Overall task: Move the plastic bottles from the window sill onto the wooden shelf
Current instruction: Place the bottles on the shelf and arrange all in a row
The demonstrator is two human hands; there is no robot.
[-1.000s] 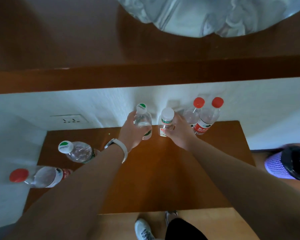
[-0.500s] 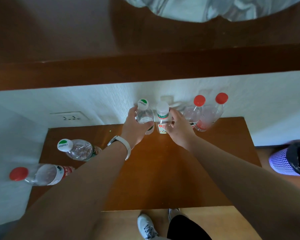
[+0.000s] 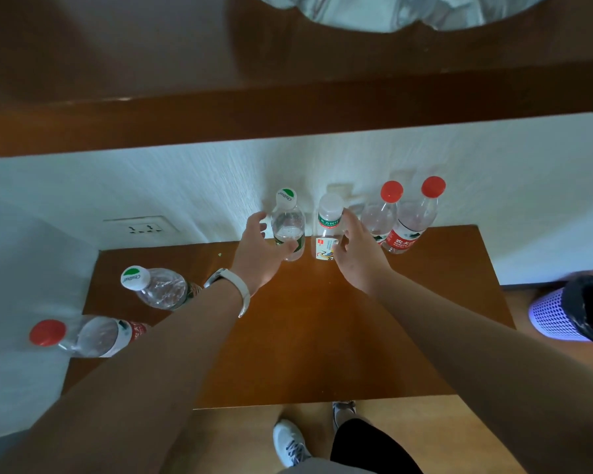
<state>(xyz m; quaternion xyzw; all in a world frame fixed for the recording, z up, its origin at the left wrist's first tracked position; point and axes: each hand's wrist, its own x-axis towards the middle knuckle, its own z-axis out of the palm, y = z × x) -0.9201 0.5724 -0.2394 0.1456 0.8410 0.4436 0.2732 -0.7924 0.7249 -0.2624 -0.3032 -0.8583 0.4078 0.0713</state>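
Risk lies in both loosely opened hands, left hand (image 3: 259,246) beside the clear green-capped plastic bottle (image 3: 288,225), right hand (image 3: 355,249) beside the white-capped bottle (image 3: 328,230), toppling them

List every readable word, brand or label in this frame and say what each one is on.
"C'estbon": on the green-and-white cap of the bottle by the left hand.
"C'estbon": on the cap of the bottle at the left of the wooden shelf.
"农夫山泉": red label of the rightmost red-capped bottle, partly legible.
Green neck label of the white-capped bottle by the right hand: Chinese characters, too blurred to read.
Other labels: unreadable.
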